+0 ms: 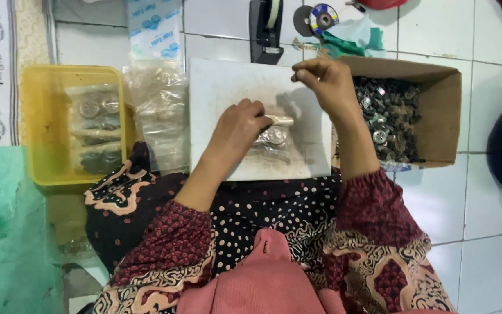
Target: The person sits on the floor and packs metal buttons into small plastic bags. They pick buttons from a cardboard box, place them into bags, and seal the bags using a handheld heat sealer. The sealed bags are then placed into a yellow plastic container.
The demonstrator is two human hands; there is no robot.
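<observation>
Packet [271, 137] of small metal parts lies on the white board [222, 87], pinned under the closed fingers of the left hand [240, 125], its long axis running left to right. Right hand [326, 81] hovers just beyond, fingertips pinched; on what, I cannot tell. Right of the board sits a brown cardboard box [445, 116] of parts; left, a yellow tray [42, 122] of filled packets.

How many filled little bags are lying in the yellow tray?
4 that I can make out, stacked in a column in the yellow tray: top, second, third, bottom. More may lie underneath.
</observation>
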